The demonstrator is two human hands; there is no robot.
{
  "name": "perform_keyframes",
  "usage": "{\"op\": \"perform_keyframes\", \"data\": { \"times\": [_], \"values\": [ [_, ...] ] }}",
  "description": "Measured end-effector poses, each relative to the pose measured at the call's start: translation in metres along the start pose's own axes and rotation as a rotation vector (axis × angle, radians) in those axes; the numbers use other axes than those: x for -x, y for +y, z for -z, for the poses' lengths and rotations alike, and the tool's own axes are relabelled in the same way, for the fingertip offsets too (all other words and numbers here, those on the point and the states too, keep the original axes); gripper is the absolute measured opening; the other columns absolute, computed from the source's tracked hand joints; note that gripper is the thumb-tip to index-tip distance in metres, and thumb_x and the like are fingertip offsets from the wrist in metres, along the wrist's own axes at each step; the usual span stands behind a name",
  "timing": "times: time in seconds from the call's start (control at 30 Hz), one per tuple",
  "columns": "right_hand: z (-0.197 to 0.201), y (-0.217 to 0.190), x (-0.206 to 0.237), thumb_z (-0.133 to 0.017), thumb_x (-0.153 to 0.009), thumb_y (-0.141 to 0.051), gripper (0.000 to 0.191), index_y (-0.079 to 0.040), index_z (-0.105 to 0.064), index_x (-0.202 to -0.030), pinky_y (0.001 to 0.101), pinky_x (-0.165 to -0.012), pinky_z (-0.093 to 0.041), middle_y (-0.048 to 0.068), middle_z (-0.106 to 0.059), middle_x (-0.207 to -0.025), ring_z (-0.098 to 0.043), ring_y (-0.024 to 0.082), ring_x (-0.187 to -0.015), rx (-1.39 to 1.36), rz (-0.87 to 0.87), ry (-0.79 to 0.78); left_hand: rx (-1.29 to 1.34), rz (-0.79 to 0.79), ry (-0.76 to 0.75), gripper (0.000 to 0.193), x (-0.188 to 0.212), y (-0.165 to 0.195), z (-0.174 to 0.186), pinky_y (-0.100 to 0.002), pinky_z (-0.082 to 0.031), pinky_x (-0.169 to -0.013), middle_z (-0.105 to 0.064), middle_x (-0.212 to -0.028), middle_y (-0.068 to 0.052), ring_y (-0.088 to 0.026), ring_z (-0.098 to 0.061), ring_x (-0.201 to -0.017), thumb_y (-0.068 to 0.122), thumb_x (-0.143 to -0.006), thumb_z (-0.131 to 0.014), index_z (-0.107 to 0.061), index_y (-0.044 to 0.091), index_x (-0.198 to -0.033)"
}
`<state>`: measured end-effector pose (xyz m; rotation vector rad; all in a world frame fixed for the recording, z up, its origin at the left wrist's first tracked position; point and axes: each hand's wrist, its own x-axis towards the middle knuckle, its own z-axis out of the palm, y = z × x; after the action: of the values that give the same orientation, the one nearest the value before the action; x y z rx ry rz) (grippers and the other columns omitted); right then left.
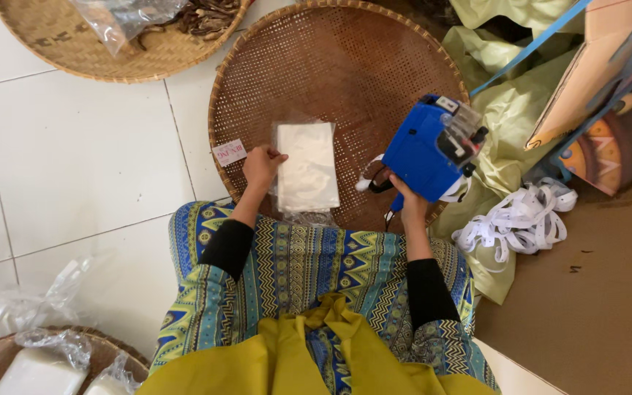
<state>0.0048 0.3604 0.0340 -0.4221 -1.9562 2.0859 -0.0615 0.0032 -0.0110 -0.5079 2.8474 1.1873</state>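
Observation:
My right hand grips the handle of a blue label gun, held up above the right side of a round woven tray. My left hand rests on the left edge of a clear plastic pouch with white contents that lies flat on the tray. A small white and pink label lies on the tray's left rim, just left of my left hand. My lap in patterned blue cloth is below the tray.
A second woven tray with a plastic bag and dried bits sits at the top left. White backing tape is heaped at the right beside green sheets and a cardboard box. Bagged white blocks fill a basket at the bottom left.

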Motion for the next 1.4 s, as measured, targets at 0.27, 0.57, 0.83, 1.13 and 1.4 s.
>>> {"op": "perform_keyframes", "data": {
  "times": [0.27,0.57,0.83,1.13,1.4],
  "values": [
    [0.000,0.007,-0.007,-0.089,-0.078,-0.017,0.039,0.003,-0.076,-0.109,0.0333,-0.088,-0.055,0.010,-0.077,-0.108,-0.072,0.022,-0.098,0.101,-0.095,-0.182,-0.039,-0.158,-0.027,0.021,0.007,0.003,-0.009,-0.044,-0.053,-0.065,-0.075,-0.079,-0.008,-0.031,-0.072,-0.076,0.033,-0.083,-0.082,-0.076,0.013,-0.086],
    [0.005,0.029,-0.006,-0.085,-0.078,-0.035,0.058,-0.006,-0.068,-0.125,0.0353,-0.086,-0.058,0.011,-0.076,-0.109,-0.074,0.023,-0.099,0.696,0.317,-0.550,0.078,-0.210,-0.043,0.016,0.005,0.015,0.010,-0.043,-0.051,-0.062,-0.076,-0.078,-0.003,-0.028,-0.072,-0.075,0.025,-0.090,-0.074,-0.067,0.011,-0.095],
    [0.004,-0.012,0.004,-0.086,-0.068,-0.035,0.040,-0.012,-0.079,-0.100,0.0411,-0.076,-0.059,0.012,-0.078,-0.089,-0.077,0.028,-0.084,0.905,0.144,-0.426,0.133,-0.170,-0.101,0.009,0.009,0.022,0.003,-0.038,-0.055,-0.066,-0.078,-0.079,0.000,-0.022,-0.074,-0.076,0.023,-0.090,-0.073,-0.078,0.015,-0.092],
    [-0.020,-0.029,0.010,-0.080,-0.076,-0.043,0.052,-0.016,-0.071,-0.119,0.0506,-0.080,-0.057,0.020,-0.075,-0.095,-0.072,0.041,-0.094,1.363,0.024,-0.463,0.039,-0.059,0.141,0.052,0.029,0.019,-0.027,-0.051,-0.049,-0.087,-0.059,-0.122,-0.027,-0.047,-0.059,-0.110,0.025,-0.074,-0.088,-0.062,0.006,-0.114],
    [-0.014,-0.027,0.011,-0.079,-0.074,-0.040,0.042,-0.019,-0.078,-0.111,0.0501,-0.082,-0.057,0.020,-0.075,-0.096,-0.072,0.041,-0.095,1.313,-0.040,-0.458,0.143,-0.037,0.043,0.064,0.024,-0.004,-0.055,-0.054,-0.048,-0.096,-0.062,-0.119,-0.029,-0.048,-0.061,-0.111,0.030,-0.076,-0.090,-0.058,-0.002,-0.121]
  ]
}}
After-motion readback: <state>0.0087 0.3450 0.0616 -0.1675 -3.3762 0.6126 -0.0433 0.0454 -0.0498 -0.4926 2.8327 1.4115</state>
